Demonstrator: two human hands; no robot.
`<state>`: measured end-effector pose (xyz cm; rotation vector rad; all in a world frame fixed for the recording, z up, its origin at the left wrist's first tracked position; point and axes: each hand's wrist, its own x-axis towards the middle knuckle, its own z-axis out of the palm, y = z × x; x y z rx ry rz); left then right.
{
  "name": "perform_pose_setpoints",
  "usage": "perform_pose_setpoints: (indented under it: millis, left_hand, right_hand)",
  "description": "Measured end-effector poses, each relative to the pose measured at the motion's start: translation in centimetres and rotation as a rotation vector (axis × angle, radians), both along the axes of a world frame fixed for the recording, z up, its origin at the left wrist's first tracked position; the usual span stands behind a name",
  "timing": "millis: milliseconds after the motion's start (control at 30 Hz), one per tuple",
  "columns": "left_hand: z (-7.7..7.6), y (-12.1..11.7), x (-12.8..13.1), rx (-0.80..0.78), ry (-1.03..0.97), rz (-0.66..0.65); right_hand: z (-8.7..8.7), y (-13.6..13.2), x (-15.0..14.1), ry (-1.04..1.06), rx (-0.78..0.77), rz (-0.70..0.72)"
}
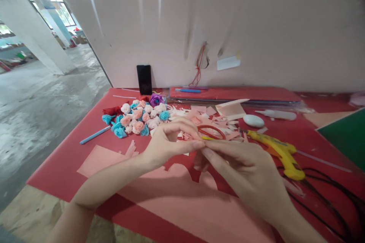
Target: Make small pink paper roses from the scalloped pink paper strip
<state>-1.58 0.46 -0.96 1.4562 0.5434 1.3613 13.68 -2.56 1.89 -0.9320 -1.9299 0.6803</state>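
Observation:
My left hand [168,140] and my right hand [242,169] meet above the red table [94,129], fingertips pinched together around a small pink scrap that I can barely see. Under them lie pink paper sheets [182,197] and pink cuttings [205,115]. Red-handled scissors [211,132] rest just behind my fingers. A pile of small paper roses [137,118] in pink, white and blue, with one purple flower [156,99], sits to the far left of my hands.
A yellow glue gun [281,153] with black cable [327,197] lies at right. A white oval object [253,120], a black phone [144,79] leaning on the white board [228,22], a blue stick [95,134] and a green sheet [346,136] are around.

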Motion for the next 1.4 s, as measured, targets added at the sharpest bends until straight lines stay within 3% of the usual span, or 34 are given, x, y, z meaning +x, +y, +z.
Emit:
perform_pose_setpoints:
  millis: [200,400,467,700,900,1067,1167,1400]
  left_hand:
    - [-0.1,-0.1,-0.1,0.121,0.003,0.009]
    - [0.3,-0.1,-0.7,0.157,0.104,-0.019]
    - [0.4,0.0,-0.8,0.162,0.108,-0.01]
    - [0.0,0.3,-0.5,0.188,0.076,0.0]
    - [0.0,0.1,-0.4,0.179,0.062,0.028]
    - [0.0,-0.2,-0.2,0.136,0.06,0.079]
    - [0.0,-0.2,-0.1,0.109,0.062,0.085]
    - [0.1,-0.1,-0.3,0.115,0.014,0.082]
  right_hand:
    - [-0.3,0.1,0.1,0.052,-0.091,0.079]
    - [-0.6,0.3,0.3,0.288,-0.529,0.236]
    - [-0.6,0.3,0.3,0.311,-0.557,0.234]
    - [-0.5,0.4,0.2,0.053,0.01,0.039]
    - [-1.1,0.1,-0.1,-0.075,0.375,-0.146]
    - [-1.9,0.2,0.1,-0.154,0.666,-0.208]
    - [-1.8,0.2,0.1,-0.173,0.691,-0.193]
    - [-1.4,-0.3,0.1,-0.123,0.563,-0.203]
